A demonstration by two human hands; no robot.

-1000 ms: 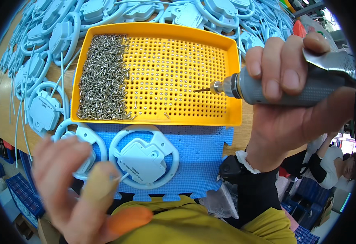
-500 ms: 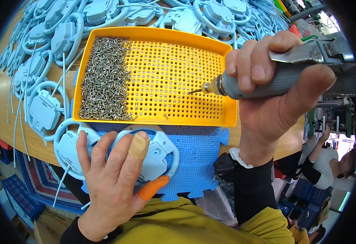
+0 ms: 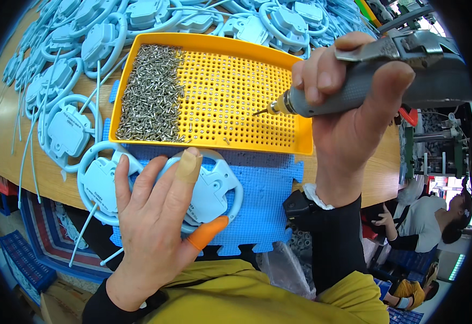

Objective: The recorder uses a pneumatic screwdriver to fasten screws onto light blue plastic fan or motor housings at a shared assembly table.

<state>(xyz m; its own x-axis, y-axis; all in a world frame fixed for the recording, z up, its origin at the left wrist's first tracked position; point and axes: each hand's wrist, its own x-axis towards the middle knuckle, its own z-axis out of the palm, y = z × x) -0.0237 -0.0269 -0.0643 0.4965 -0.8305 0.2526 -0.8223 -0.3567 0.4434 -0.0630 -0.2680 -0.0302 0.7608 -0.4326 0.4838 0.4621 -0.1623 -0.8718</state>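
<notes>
My left hand (image 3: pixel 157 229) lies with fingers spread over two light blue ring-shaped plastic housings. The left housing (image 3: pixel 96 183) and the right housing (image 3: pixel 211 194) rest on a blue foam mat (image 3: pixel 265 189). An orange cover is on the thumb, and a tan bandage wraps one finger. My right hand (image 3: pixel 349 132) is wrapped round a grey power screwdriver (image 3: pixel 335 97) with a metal lever. Its thin bit points left over a yellow tray (image 3: pixel 209 40), above the perforated part, where screw heads sit in many holes. Loose silver screws (image 3: pixel 149 97) heap at the tray's left end.
Many more light blue housings (image 3: pixel 68 129) with thin stalks cover the wooden table (image 3: pixel 9 129) at the left and back. Clear plastic bagging (image 3: pixel 284 267) lies by the near edge. At the far right is another person (image 3: pixel 430 221) beside machinery.
The view has shifted, so tray and housings appear higher. My left hand stays on the housings and the screwdriver stays over the tray. At the right, the other person's hand has come down.
</notes>
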